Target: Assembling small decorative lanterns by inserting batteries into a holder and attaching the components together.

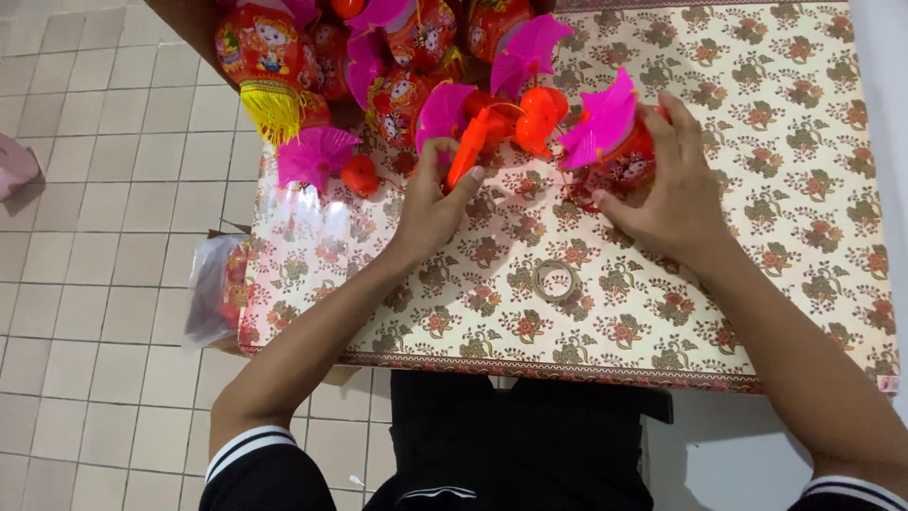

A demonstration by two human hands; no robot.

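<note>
Gripping orange handle (pixel 466 151) in left hand (pixel 430 213), right hand (pixel 667 194) clasping red lantern (pixel 626 161)

Red lanterns (pixel 407 57) with pink fans (pixel 601 118) on a cream floral tablecloth (pixel 757 189).

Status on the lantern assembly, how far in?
Done, by the look of it: a heap of red lanterns with pink fans at the table's far edge. In hand: left hand pinches an orange stick; right hand steadies a lantern. Left: a loose pink fan and the tape ring.
</note>
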